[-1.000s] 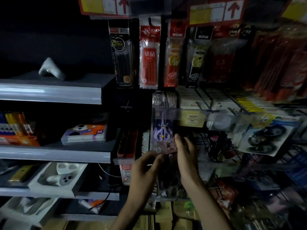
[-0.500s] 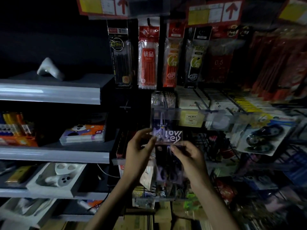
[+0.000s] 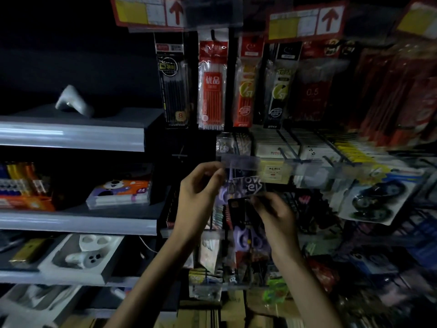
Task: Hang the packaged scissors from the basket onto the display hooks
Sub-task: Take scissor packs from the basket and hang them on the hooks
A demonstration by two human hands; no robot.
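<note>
A packaged pair of purple-handled scissors (image 3: 246, 233) hangs in front of the display, its dark card topped by a header with white lettering (image 3: 251, 185). My right hand (image 3: 274, 216) pinches the card's upper right edge. My left hand (image 3: 198, 192) grips the upper left corner, up by the clear price strip (image 3: 241, 160) at the end of a display hook. More scissors packs (image 3: 224, 190) hang behind on that hook. The basket is out of view.
Pen refill packs (image 3: 211, 84) hang above under red arrow signs (image 3: 305, 21). Wire hooks with cards (image 3: 295, 150) and tape packs (image 3: 376, 200) jut out on the right. Grey shelves (image 3: 71, 136) with boxed goods stand on the left. Cardboard boxes (image 3: 234, 311) sit below.
Both hands have lifted the scissors pack upward toward the hook's end. The left hand rose from the pack's lower left to its top corner by the price strip.
</note>
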